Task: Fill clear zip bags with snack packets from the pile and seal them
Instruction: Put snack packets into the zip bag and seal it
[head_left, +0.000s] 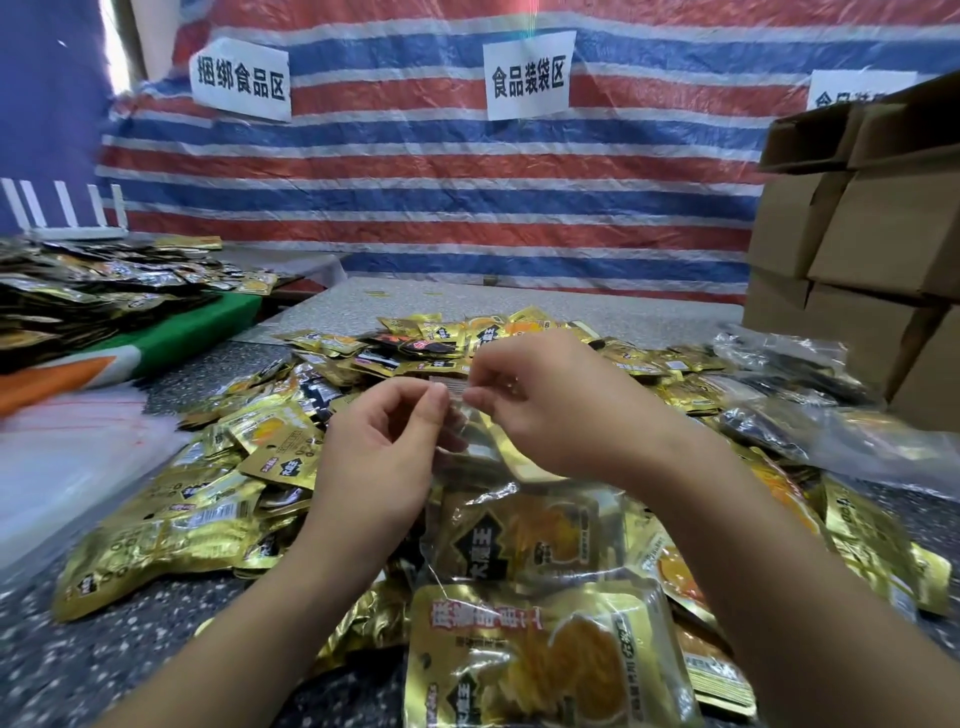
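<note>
A clear zip bag (524, 525) holding gold snack packets stands upright in front of me, over the pile of gold and black snack packets (249, 467) spread on the speckled table (78, 665). My left hand (379, 457) pinches the bag's top edge with thumb and fingers. My right hand (540, 400) pinches the same top edge just to the right, fingertips almost meeting the left hand's. A large gold packet (540, 660) lies in front of the bag, near me.
Filled clear bags (810, 410) lie at the right. Stacked cardboard boxes (857, 249) stand at the back right. A stack of empty clear bags (67, 457) lies at the left, with more packets on a green board (197, 332) beyond. A striped tarp (415, 197) hangs behind.
</note>
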